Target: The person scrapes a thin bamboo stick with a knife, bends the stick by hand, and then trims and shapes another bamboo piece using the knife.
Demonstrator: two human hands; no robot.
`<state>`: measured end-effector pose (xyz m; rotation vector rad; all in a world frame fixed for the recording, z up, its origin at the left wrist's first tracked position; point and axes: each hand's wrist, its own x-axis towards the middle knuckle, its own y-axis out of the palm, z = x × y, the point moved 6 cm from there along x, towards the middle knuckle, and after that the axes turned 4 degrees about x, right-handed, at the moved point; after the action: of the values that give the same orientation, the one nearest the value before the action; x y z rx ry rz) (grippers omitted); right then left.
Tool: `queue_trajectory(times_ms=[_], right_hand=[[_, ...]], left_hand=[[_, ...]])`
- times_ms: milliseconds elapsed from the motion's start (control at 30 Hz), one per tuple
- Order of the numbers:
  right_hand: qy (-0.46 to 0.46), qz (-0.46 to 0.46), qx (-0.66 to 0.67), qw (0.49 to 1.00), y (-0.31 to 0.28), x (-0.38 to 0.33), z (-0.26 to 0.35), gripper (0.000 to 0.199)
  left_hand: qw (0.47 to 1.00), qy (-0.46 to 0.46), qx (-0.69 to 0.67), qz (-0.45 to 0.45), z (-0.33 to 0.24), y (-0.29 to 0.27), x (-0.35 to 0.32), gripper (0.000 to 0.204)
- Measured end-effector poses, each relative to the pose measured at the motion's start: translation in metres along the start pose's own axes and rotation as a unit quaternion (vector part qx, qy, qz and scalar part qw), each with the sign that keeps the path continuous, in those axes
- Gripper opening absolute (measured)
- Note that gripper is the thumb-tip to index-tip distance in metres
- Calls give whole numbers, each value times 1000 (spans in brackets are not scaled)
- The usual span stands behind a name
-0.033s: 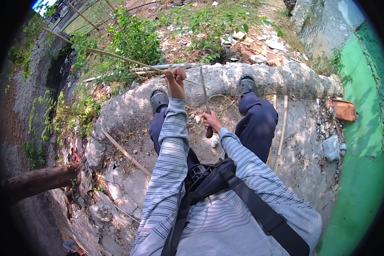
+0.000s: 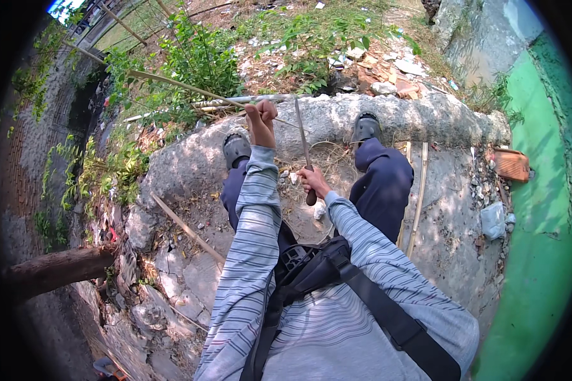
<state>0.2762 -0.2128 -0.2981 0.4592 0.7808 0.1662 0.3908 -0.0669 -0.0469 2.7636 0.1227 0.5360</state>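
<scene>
Sits on a rough grey concrete ledge (image 2: 426, 120), knees apart, grey rubber clogs (image 2: 236, 149) planted near its far edge above the weeds and rubble.

Left hand (image 2: 261, 117) raised ahead of the chest, grip closed in a fist around a long thin pale bamboo stick (image 2: 171, 80). Runs far out to the upper left over the green shrubs, with only a short end showing past the fist on the right.

Right hand (image 2: 313, 181) lower and nearer the body, grip closed around the dark wooden handle of a narrow steel-bladed knife (image 2: 303, 136). Points the blade up and away, its upper part crossing the short end of the stick just right of the fist. Cannot tell whether the edge bites into the bamboo or only lies against it.

Judged from this: knife work on the held stick underway and near its start, since the long stretch beyond the fist looks whole and unsplit.

Counts as likely finished pieces two flat pale bamboo strips (image 2: 419, 197), lying side by side on the ledge just right of the right leg, and one more thin strip (image 2: 184, 225) lying aslant on the concrete to the left. Shows no large heap of them, so probably leaves most of the cutting undone.

Elsewhere: a broken orange brick (image 2: 510, 164) at the right end of the ledge, a green painted wall (image 2: 540, 254) beyond it, a brown log (image 2: 54, 270) low on the left.
</scene>
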Motion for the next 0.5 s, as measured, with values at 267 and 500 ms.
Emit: queue_trajectory(times_ms=[267,500], right_hand=[[5,-62,-75,995,-19,1,-9,15],[-4,-65,-50,997,-21,11,-16,17]], left_hand=[[1000,-1,-10,-2,-3,-2,4,77],[999,3,-23,-25,-2,-2,7,78]])
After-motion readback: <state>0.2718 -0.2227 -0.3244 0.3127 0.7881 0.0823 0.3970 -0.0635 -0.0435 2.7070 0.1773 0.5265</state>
